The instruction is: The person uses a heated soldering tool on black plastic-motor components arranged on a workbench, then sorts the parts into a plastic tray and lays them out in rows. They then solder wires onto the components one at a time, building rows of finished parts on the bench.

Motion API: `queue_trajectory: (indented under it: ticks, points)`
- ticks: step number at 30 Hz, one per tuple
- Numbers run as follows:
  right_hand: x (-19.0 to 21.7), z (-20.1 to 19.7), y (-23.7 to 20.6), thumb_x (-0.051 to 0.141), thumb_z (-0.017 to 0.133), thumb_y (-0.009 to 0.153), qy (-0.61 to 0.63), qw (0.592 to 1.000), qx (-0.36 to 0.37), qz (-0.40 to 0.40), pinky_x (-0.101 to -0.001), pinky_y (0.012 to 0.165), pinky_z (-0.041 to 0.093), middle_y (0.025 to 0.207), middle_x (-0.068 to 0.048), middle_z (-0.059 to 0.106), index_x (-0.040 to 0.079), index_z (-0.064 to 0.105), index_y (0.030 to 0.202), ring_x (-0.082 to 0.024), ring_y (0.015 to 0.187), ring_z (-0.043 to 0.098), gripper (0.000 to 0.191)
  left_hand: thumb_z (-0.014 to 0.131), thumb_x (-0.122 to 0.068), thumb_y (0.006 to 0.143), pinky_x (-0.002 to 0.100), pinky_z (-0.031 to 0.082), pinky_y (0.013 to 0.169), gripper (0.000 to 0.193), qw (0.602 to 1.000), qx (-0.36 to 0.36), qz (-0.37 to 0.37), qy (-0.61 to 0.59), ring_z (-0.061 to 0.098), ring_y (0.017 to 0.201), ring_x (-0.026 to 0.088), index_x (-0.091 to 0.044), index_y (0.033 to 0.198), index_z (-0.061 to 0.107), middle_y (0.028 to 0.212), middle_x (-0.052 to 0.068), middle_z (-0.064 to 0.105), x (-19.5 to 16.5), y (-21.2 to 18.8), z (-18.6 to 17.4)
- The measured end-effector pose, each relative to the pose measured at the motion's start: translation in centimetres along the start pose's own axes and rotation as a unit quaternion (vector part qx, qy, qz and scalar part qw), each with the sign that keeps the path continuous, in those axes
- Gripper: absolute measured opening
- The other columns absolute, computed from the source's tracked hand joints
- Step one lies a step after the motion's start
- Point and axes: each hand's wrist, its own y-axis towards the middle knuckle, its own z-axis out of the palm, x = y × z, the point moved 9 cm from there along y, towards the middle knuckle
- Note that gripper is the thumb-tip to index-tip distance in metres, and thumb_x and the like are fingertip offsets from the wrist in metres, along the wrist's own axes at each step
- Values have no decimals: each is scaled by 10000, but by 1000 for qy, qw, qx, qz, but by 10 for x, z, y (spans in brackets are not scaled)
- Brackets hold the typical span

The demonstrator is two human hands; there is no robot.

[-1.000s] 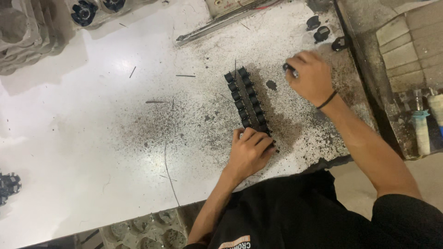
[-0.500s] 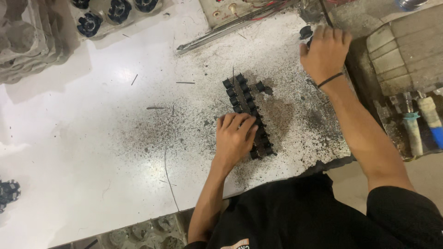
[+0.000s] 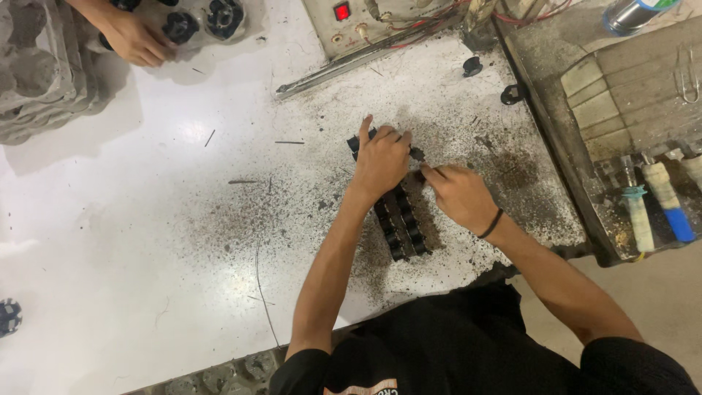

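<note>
On the white table [image 3: 131, 241], where its surface is speckled with dark grit, a double row of small black parts [image 3: 401, 223] runs from near the table's front edge up toward the middle. The left hand [image 3: 380, 157] lies over the upper end of that row, palm down, fingers a little spread and the forefinger stretched out straight; it hides the parts beneath it, so how far the row goes on there is hard to say. The right hand [image 3: 459, 196] rests just beside the row on its right, fingers drawn together toward the left hand. A small black piece [image 3: 417, 153] shows between the two hands, but I cannot tell whether the fingertips actually pinch it. A dark band sits on the right wrist.

Further back, two loose black pieces [image 3: 472, 66] lie near a grey box with a red switch [image 3: 341, 12], which is cut off by the top edge. At the top left another person's hand [image 3: 135, 40] rests by a grey pulp tray [image 3: 36, 80] of round black parts.
</note>
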Motion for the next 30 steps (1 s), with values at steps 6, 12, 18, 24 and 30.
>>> queue_trajectory:
  ticks: [6,12,18,24,30]
  points:
    - [-25,7,36,130,743,921,47,998,-24,46,-345,506,529,776,-114,726,50,741,895,-220,563,650,84,669,-92,871,631,246,1198,271,1000,5,2,-22,650,1090,239,-64,1130,744,958,69,734,4,0,7]
    - [-116,-49,102,351,818,960,-202,963,-120,131,-411,620,529,789,-175,701,10,713,871,-304,701,679,368,659,-101,885,672,236,1186,284,999,11,2,-40,640,1130,246,-100,1159,737,989,65,735,3,-2,4]
    - [-106,-37,101,82,732,892,-130,988,-50,68,-462,781,570,867,-186,707,13,709,959,-335,812,691,100,761,-238,735,763,142,1110,497,993,81,-9,-80,570,1206,306,-165,1224,707,1067,97,708,-1,-2,0]
    - [-23,-11,8,2,680,909,15,997,57,44,-367,602,566,779,-139,730,16,755,1113,-239,648,690,217,771,-263,757,751,138,1144,476,992,106,-15,-72,563,1242,300,-198,1226,723,1068,107,676,4,0,7]
    - [11,-11,-10,118,769,887,26,995,-92,-7,-376,681,590,830,-105,752,22,746,937,-246,727,714,111,767,-256,791,743,136,1168,417,992,97,-4,-76,575,1238,294,-174,1199,739,1071,105,678,4,-1,10]
